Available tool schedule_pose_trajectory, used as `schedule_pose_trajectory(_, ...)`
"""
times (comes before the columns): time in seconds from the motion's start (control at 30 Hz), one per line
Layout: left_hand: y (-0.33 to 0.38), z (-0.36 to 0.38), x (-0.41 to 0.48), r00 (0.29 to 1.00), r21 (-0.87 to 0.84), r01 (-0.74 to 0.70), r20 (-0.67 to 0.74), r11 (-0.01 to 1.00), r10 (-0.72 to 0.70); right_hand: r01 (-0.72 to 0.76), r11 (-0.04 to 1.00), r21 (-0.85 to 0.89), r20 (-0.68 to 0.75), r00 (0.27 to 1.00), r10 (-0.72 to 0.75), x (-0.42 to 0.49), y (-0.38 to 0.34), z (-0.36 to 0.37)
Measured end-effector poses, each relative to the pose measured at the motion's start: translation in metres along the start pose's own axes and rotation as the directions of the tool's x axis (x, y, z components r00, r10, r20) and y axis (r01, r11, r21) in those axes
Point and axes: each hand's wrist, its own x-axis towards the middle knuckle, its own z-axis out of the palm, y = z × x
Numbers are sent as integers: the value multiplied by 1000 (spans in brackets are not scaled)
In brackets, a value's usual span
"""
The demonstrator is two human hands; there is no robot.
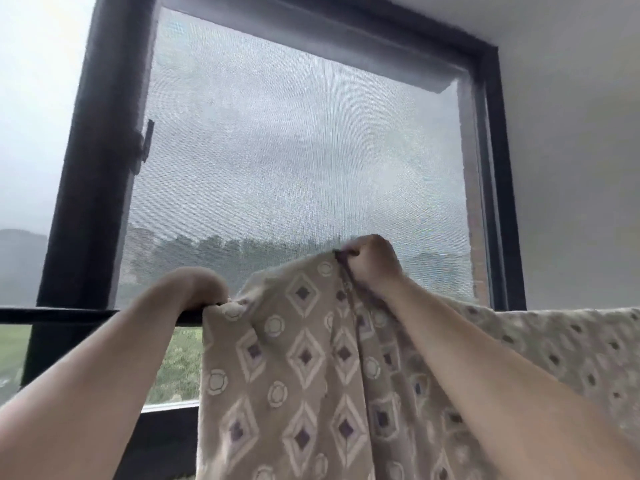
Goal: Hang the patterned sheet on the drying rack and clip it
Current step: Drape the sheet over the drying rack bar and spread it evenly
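- Gripping a bunched fold of the patterned sheet [304, 358], the right-hand grip [374, 261] is closed into a fist with its knuckles up. The top edge of the cloth is pinched between thumb and fingers.
- Below that grip the sheet hangs in long folds, beige with white diamonds, purple centres and pale rings.
- The left-hand grip [204, 285] is bent at the wrist and curled down over the drying rack rail [69, 315], just where the sheet's corner meets the rail. The corner of the cloth is held under the hand, and the fingertips are hidden behind it.
- The right-hand grip stands higher than the left-hand grip and above the line of the rail, so the top edge of the cloth between them slopes up toward it.
- Outward of the right-hand grip, more of the sheet lies draped over the rail as far as the picture's edge. The pattern there is blurred.
- Outward of the left-hand grip, the dark rail runs bare and level.
- Beyond both grips stands a dark window frame [97, 168] filled with a mesh screen [294, 133].
- Above the left-hand grip, a small handle [147, 142] sits on the frame.
- Through the mesh, level with the right-hand grip, a row of trees [242, 251] shows under a grey sky.
- A plain pale wall [571, 168] rises beyond the right-hand grip.
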Motion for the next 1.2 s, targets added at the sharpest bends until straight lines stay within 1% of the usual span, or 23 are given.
schedule_pose_trajectory(0.07, -3, -3, -6, 999, 46, 23, 46, 999, -25, -10, 991, -136, 344, 937, 56, -2, 7, 13)
schedule_pose_trajectory(0.13, -1, -5, -14, 991, 85, 59, 118, 995, -69, 17, 971, -239, 641, 754, 145, -7, 8, 18)
schedule_pose_trajectory(0.2, 2, -5, -18, 979, 126, 74, 181, 989, -96, 80, 940, -331, 783, 579, 226, -8, 2, 14)
schedule_pose_trajectory(0.23, 4, -5, -20, 975, 150, 77, 195, 986, -106, 98, 934, -342, 808, 538, 239, -7, -2, 12)
schedule_pose_trajectory(0.27, 5, -5, -20, 972, 159, 76, 206, 984, -108, 98, 938, -334, 810, 538, 232, -7, -4, 7)
schedule_pose_trajectory(0.37, 8, -3, -21, 962, 144, 84, 245, 986, -117, 81, 980, -184, 710, 700, 76, -19, -13, -14)
schedule_pose_trajectory(0.4, 9, -3, -22, 954, 129, 101, 269, 987, -132, 35, 993, -109, 687, 725, 49, -26, -18, -21)
schedule_pose_trajectory(0.47, 11, -4, -26, 941, 165, 93, 308, 982, -140, -2, 999, -48, 744, 667, 37, -43, -30, -32)
schedule_pose_trajectory(0.5, 13, -3, -29, 937, 203, 78, 318, 976, -141, 65, 996, -62, 770, 638, 6, -50, -33, -32)
schedule_pose_trajectory(0.57, 14, 1, -30, 961, 191, 76, 249, 979, -123, 195, 977, -81, 750, 658, -70, -60, -36, -22)
schedule_pose_trajectory(0.63, 13, 2, -29, 996, 82, 84, -11, 993, -84, 205, 976, -78, 707, 701, -91, -61, -34, -13)
schedule_pose_trajectory(0.67, 10, 3, -31, 969, 20, 52, -244, 998, -45, 171, 983, -71, 713, 698, -70, -58, -33, -11)
schedule_pose_trajectory(0.7, 9, 6, -36, 873, -58, -35, -488, 998, 2, 137, 989, -62, 727, 685, -50, -56, -31, -10)
schedule_pose_trajectory(0.73, 9, 11, -45, 721, -149, -179, -692, 973, 27, 106, 993, -46, 743, 668, -37, -55, -30, -10)
schedule_pose_trajectory(0.77, 9, 20, -60, 560, -254, -342, -828, 905, -20, 75, 997, -29, 750, 660, -28, -54, -31, -10)
schedule_pose_trajectory(0.8, 9, 32, -76, 443, -350, -473, -888, 808, -126, 53, 998, -13, 749, 662, -26, -53, -31, -10)
schedule_pose_trajectory(0.83, 7, 46, -91, 381, -425, -545, -894, 723, -237, 42, 999, -4, 745, 666, -25, -53, -32, -9)
schedule_pose_trajectory(0.87, 4, 63, -102, 369, -472, -570, -878, 672, -304, 37, 999, -5, 744, 668, -21, -52, -32, -8)
schedule_pose_trajectory(0.93, -3, 100, -116, 449, -551, -540, -828, 637, -335, 14, 1000, -6, 744, 668, -5, -51, -32, -5)
schedule_pose_trajectory(1.03, -14, 135, -117, 712, -732, -449, -639, 512, -289, -23, 999, -34, 738, 673, 40, -48, -32, 1)
schedule_pose_trajectory(1.07, -17, 141, -114, 777, -777, -428, -578, 462, -251, -35, 998, -47, 736, 675, 58, -46, -32, 4)
schedule_pose_trajectory(1.13, -22, 144, -112, 826, -804, -405, -526, 435, -203, -63, 995, -72, 729, 678, 96, -45, -34, 8)
schedule_pose_trajectory(1.2, -25, 140, -109, 802, -774, -416, -559, 477, -208, -94, 991, -100, 732, 668, 137, -45, -37, 9)
